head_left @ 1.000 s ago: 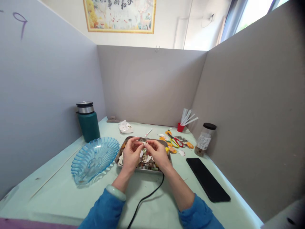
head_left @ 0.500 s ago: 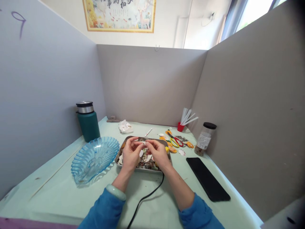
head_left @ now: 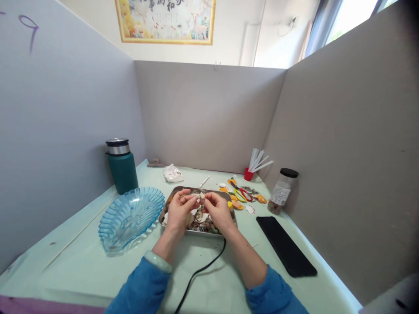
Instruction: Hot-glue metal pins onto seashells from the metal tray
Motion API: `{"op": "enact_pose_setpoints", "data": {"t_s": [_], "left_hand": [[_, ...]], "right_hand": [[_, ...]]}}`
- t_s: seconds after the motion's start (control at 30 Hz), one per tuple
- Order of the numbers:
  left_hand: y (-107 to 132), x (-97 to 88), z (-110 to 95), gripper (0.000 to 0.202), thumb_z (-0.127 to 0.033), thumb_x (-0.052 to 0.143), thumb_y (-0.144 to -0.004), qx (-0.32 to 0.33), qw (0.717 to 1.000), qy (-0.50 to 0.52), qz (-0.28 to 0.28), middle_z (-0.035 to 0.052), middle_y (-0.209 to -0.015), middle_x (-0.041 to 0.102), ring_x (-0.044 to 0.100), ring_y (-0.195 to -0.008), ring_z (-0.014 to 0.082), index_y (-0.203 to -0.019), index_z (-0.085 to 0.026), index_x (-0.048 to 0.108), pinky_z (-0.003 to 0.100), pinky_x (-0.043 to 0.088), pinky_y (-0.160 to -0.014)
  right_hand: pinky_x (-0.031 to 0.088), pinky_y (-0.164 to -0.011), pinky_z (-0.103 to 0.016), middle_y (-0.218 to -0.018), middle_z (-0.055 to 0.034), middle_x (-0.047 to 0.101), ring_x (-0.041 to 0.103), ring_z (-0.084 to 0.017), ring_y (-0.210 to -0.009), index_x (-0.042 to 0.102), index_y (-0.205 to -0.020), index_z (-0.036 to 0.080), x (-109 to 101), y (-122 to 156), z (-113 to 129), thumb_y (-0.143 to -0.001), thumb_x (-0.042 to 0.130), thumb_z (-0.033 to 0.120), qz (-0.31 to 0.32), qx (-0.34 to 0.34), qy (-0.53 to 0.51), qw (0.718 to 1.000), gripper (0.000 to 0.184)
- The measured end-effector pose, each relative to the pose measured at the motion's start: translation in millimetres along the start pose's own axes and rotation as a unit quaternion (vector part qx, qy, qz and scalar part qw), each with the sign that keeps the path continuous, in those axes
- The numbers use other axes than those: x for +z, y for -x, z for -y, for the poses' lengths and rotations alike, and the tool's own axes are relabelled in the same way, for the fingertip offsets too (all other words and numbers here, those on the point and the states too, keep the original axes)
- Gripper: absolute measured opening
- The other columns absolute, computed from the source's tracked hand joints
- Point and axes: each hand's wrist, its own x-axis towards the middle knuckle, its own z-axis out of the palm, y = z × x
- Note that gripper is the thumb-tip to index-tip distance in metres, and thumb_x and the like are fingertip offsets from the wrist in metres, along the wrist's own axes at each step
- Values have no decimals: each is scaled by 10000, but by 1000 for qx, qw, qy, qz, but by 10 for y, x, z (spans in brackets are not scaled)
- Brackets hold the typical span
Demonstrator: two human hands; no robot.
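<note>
A small whitish shell-like piece (head_left: 200,197) is pinched between both hands, above a metal tray (head_left: 196,233). My left hand (head_left: 179,211) is closed, thumb and fingertips on the left side of the piece. From the right, my right hand (head_left: 218,212) grips it with thumb and forefinger. Under the hands, the tray holds a heap of mixed shells (head_left: 200,216) in white, brown and grey, partly covered by my fingers. The exact kind of the pinched piece is too small to make out.
A blue glass dish (head_left: 131,218) and a green bottle (head_left: 122,172) stand left. At right are scissors (head_left: 242,194), orange scraps (head_left: 237,205), a red cup of white sticks (head_left: 248,175), a lidded jar (head_left: 280,192) and a black slab (head_left: 285,245). A black cable (head_left: 203,268) runs forward.
My fingertips have shifted slightly apart around the whitish piece, so more of it shows now. The tray and the things around it stay in place.
</note>
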Motion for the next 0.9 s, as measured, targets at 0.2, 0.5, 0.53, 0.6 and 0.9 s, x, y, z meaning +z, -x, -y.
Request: {"op": "enact_pose_setpoints", "data": {"t_s": [0.2,0.5,0.53,0.6,0.9], "left_hand": [[-10,-5,36,436,-270,772,-592,32,998,-49,10,15,-749,658,630,-602,133,-946,-148,548,300,516,-627],[61,63,37,497,-183,707,-658,130,983,-129,21,66,-936,707,659,-897,210,-1120,-215,526,341,496,-802],[65,63,34,492,-183,703,-664,135,981,-135,21,64,-921,714,663,-895,214,-1122,-217,527,344,495,-805],[69,58,29,474,-183,697,-671,145,978,-147,19,62,-896,723,665,-903,219,-1116,-219,535,350,490,-820],[59,29,38,418,-194,703,-675,171,967,-186,21,70,-891,741,650,-957,238,-1068,-221,561,411,445,-897]], "right_hand": [[529,-636,-295,-911,-25,632,620,-128,-720,590,-1008,133,-21,6,33,-904,534,315,-9,3,5,1000,217],[529,-661,-309,-933,-29,633,623,-139,-752,597,-1001,135,-17,20,44,-900,540,318,-12,10,22,1000,216],[530,-657,-306,-931,-28,633,623,-138,-749,597,-1000,135,-18,21,42,-900,541,316,-11,10,22,1000,214],[530,-648,-301,-925,-27,633,622,-135,-740,596,-999,133,-19,24,39,-899,543,309,-9,12,21,1000,209],[531,-645,-300,-929,-29,632,623,-133,-738,591,-1014,134,-16,28,49,-903,537,310,-8,27,17,999,215]]}}
